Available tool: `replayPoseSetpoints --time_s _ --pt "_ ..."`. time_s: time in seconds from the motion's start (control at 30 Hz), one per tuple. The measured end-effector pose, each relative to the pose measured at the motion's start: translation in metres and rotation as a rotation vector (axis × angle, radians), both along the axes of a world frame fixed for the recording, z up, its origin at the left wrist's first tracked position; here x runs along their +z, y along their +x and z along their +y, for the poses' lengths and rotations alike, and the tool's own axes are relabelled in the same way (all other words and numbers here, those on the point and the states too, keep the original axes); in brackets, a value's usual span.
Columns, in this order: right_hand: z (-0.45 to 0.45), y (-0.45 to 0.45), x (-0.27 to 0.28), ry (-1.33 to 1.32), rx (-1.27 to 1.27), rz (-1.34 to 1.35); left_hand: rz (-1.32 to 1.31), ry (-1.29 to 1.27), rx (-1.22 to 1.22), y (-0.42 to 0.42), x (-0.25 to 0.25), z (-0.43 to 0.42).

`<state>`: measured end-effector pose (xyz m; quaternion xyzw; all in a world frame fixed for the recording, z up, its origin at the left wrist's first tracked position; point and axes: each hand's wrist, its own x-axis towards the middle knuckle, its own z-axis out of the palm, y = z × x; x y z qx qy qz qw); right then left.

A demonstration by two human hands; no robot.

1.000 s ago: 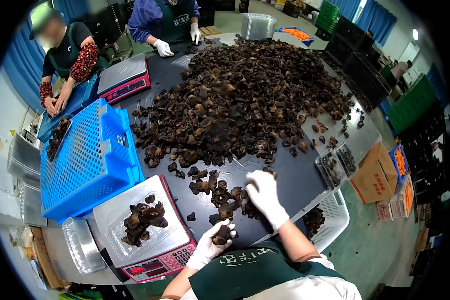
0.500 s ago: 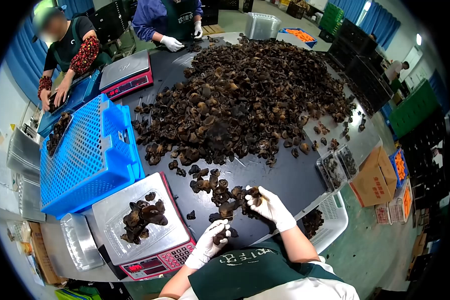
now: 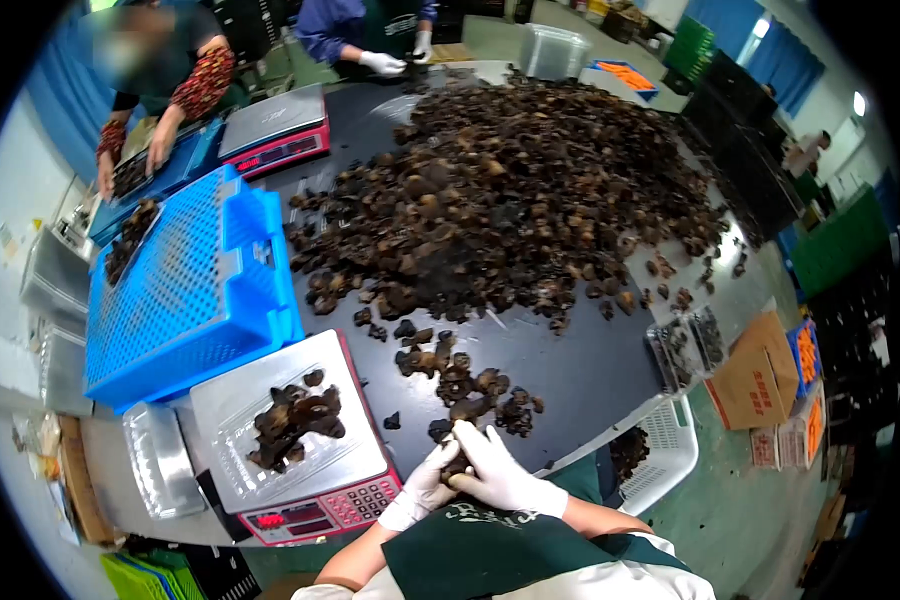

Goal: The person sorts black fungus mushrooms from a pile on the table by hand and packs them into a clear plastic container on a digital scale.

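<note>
White-gloved left hand (image 3: 425, 487) of yours curled round dark-brown ruffled fungus (image 3: 456, 467) | your right hand (image 3: 495, 476) half-open over it, can't tell its grip | black table's (image 3: 590, 365) near edge | probably gathering, any move wants gentle fingers

No wording legible. Near digital scale (image 3: 315, 440), left: red display digits, value blurred; keypad marks too small. Far digital scale (image 3: 274, 125), left: red digits, unreadable. Cardboard carton (image 3: 757, 378), right: red characters, too small to resolve. Near green apron (image 3: 470, 560) and far apron (image 3: 390, 38): pale lettering, unreadable.
</note>
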<state>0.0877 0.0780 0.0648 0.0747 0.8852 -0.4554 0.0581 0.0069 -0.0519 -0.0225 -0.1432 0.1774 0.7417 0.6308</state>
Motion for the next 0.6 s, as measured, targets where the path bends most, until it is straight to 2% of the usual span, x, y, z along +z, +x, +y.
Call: replayPoseSetpoints --time_s 0.03,0.07,0.13,0.17,0.2,0.27,0.33,0.4,0.47,0.53,0.6 --pt "0.001 -0.003 0.014 -0.194 -0.113 -0.079 0.034 -0.064 -0.037 -0.002 0.028 0.003" --pt "0.006 0.006 -0.011 -0.152 -0.12 0.118 0.03 -0.115 -0.06 -0.003 0.017 -0.003" --pt "0.017 -0.002 0.005 -0.572 -0.221 0.069 0.03 -0.006 -0.055 -0.013 0.049 -0.01" --pt "0.023 -0.003 0.003 -0.647 -0.248 0.077 0.109 -0.096 -0.044 -0.019 0.072 -0.013" --pt "0.028 -0.005 0.0 -0.719 -0.282 0.085 0.189 -0.011 0.005 -0.025 0.082 -0.021" --pt "0.034 -0.01 0.005 -0.614 -0.348 0.048 0.51 -0.188 0.123 -0.037 0.124 -0.041" --pt "0.041 -0.011 0.0 -0.432 -0.317 0.044 1.011 -0.47 0.279 -0.052 0.149 -0.065" --pt "0.045 -0.014 -0.003 -0.357 -0.306 0.053 1.666 -0.701 0.614 -0.072 0.147 -0.086" --pt "0.051 -0.016 -0.006 -0.281 -0.302 0.061 2.428 -1.005 0.55 -0.102 0.143 -0.112" --pt "0.054 -0.023 -0.008 -0.209 -0.324 0.048 2.535 -1.182 0.121 -0.11 0.148 -0.117" --pt "0.059 -0.031 -0.014 -0.228 -0.338 0.045 2.672 -1.112 -0.185 -0.12 0.131 -0.119"
